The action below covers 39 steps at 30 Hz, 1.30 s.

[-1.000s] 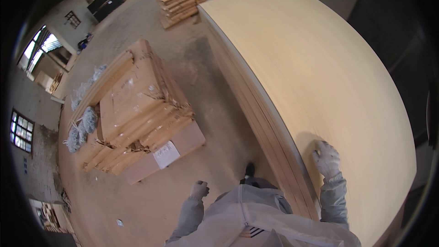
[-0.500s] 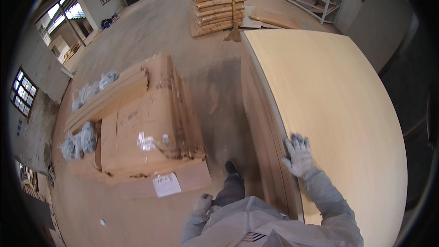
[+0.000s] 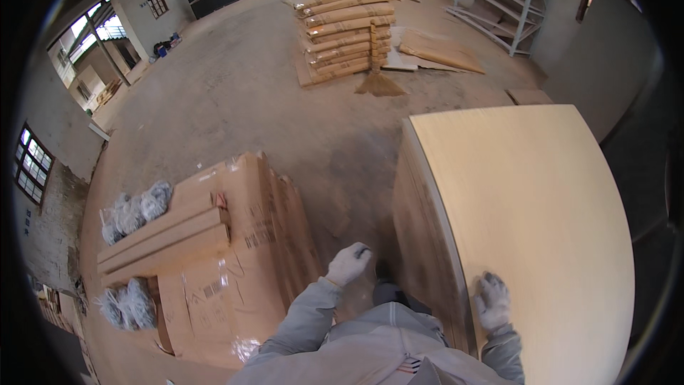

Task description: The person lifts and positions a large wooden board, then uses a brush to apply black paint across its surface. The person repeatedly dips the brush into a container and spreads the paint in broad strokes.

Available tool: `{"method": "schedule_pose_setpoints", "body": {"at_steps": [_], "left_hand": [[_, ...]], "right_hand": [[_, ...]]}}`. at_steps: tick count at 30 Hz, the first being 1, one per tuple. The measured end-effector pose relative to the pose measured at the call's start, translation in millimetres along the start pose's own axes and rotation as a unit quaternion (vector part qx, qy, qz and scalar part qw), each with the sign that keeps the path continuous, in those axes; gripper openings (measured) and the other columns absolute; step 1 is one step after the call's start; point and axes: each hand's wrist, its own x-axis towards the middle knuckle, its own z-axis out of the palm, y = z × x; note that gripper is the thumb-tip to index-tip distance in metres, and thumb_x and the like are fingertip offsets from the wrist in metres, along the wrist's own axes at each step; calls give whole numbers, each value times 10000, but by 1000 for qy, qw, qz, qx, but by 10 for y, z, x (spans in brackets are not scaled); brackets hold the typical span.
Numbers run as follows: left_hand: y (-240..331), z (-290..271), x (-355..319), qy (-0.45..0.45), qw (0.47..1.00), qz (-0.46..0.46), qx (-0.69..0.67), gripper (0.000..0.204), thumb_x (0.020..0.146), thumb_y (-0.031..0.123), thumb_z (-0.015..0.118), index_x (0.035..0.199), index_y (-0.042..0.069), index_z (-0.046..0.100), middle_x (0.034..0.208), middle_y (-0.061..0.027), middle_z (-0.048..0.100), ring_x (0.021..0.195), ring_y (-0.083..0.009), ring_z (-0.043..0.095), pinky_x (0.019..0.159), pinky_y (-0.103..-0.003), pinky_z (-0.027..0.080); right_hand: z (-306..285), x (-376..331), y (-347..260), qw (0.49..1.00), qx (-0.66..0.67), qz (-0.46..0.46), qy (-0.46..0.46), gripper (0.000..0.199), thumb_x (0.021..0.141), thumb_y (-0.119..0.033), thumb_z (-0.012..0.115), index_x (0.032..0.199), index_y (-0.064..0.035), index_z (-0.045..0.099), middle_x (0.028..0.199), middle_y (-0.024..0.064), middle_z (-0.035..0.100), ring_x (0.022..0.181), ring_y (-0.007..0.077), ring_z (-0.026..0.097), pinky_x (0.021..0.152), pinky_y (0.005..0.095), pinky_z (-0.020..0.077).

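While the left grip [image 3: 348, 264] is curled, the right [image 3: 493, 303], half-curled, touches the board [image 3: 545, 242].

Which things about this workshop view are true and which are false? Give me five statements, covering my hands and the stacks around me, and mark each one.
1. The right hand rests on the pale board. True.
2. The left hand also lies on the pale board. False: it is off the board, over the space to its left.
3. A broom stands upright by the far stack of brown packages. True.
4. The metal rack is at the upper left of the view. False: it is at the upper right.
5. Grey bundles appear on only one side of the long brown strips. False: they appear on both sides.
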Motion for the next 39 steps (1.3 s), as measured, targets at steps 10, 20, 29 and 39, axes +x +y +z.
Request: {"method": "schedule_pose_setpoints", "body": {"at_steps": [10,20,29,39], "left_hand": [[572,-1390,1999,38,994,60,84,275,1030,279,633,1218,98,720,1119,-207,754,1036,-424,726,920,-465,582],[1309,-2476,3438,52,983,74,-157,292,998,300,760,1070,19,791,923,-128,776,812,-188,706,783,-347,566],[1303,-2644,5462,-104,967,228,45,209,923,273,674,1036,126,771,899,-170,741,853,-415,710,748,-517,570],[1766,-2538,7777,-125,908,314,-247,177,915,188,676,844,27,693,759,-144,704,671,-258,657,642,-446,532]], "right_hand": [[24,4794,-1383,966,8,-129,-225,495,1013,-395,619,1413,-108,670,1367,181,705,1235,370,676,1086,456,527],[2094,8498,-3535,649,708,81,-265,446,1046,-202,619,1441,2,590,1243,260,727,1058,423,720,898,556,573],[3642,10053,-3210,796,565,129,-173,142,997,-267,685,1021,-146,756,890,33,723,774,179,658,707,335,530],[4877,11494,-791,947,101,277,-126,249,925,-293,617,1047,-99,715,1064,176,778,967,367,737,805,518,566]]}}
